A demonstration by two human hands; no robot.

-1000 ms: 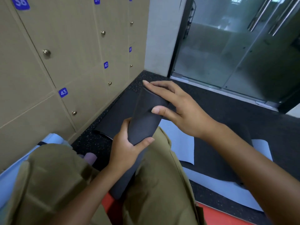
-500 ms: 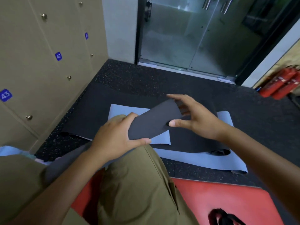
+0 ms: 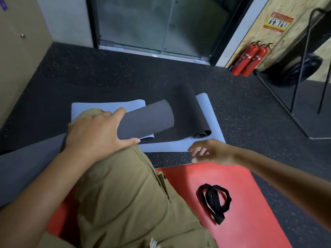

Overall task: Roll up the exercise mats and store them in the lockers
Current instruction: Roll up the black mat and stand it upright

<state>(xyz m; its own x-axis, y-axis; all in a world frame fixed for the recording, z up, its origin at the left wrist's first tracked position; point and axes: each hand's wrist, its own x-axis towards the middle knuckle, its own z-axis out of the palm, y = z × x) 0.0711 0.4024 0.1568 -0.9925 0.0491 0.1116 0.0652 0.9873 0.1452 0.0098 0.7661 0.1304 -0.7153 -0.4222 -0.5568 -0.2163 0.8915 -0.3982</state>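
A rolled dark grey mat (image 3: 148,120) lies across my knee, and my left hand (image 3: 96,135) grips it near its free end. My right hand (image 3: 209,152) hovers with fingers apart and nothing in it, just above the near edge of a light blue mat (image 3: 211,122) spread on the floor. A black mat (image 3: 186,108), partly curled at its right end, lies on the blue one. Under my legs is a red mat (image 3: 238,190) with a black strap (image 3: 214,199) on it. The lockers (image 3: 16,38) stand at the left.
Glass doors (image 3: 152,24) close off the far side. Two red fire extinguishers (image 3: 250,58) lean against the right wall, next to a black metal rack (image 3: 304,72). The floor is dark speckled rubber (image 3: 100,79).
My view has swung right, away from the lockers. My right hand has let go of the grey roll and dropped toward the floor mats; my left hand still holds the roll.
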